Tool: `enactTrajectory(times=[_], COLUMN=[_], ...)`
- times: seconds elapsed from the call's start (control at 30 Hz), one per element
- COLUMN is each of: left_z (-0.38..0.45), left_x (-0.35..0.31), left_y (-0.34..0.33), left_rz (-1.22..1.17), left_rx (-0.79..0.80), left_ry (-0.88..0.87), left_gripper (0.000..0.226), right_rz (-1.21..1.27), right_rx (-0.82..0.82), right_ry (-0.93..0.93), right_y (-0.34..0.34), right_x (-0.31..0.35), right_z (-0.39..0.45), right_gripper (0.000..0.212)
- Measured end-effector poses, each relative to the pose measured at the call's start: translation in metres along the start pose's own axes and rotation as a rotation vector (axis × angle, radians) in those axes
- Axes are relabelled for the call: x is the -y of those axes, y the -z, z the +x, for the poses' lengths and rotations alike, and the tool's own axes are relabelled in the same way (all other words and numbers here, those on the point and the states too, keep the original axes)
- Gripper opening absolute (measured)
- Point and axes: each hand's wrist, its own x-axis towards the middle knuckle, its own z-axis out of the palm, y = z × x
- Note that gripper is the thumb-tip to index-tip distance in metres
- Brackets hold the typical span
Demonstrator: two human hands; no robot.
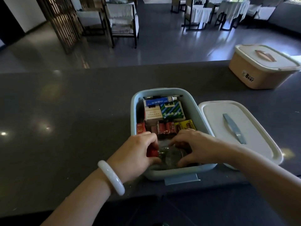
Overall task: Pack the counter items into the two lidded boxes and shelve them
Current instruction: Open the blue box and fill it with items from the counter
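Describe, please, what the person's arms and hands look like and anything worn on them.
Both forearms are bare, with no sleeves in view. The left hand has a smooth, milky white bangle round its wrist. The right hand shows no ring, watch or glove.

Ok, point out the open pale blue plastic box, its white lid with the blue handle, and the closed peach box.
pale blue box (203, 114), head view, right wall.
white lid (254, 137), head view, top face.
peach box (241, 75), head view, front wall.
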Motion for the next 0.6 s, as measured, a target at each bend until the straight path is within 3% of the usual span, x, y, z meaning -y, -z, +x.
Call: enactTrajectory(times=[0.17,0.33,0.6], left_z=[0.002,0.009,0.017], left_x=[0.011,0.016,0.018], left_y=[0.000,0.003,0.005], left_rz=[0.273,0.257,0.303], left_rx=[0.089,0.170,0.217], left_ry=[0.008,0.163,0.209], left_gripper=[0.023,0.028,0.025], right_rz=[-0.019,-0.001,0.040], right_rx=[-0.061,-0.081,-0.119], right_ry=[0.014,-0.002,-0.022], right_y=[-0.013,-0.017,-0.022], right_x=[-0.001,-0.002,0.000], right_z=[0.004,0.004,0.006], right_gripper=[0.057,0.055,0.052])
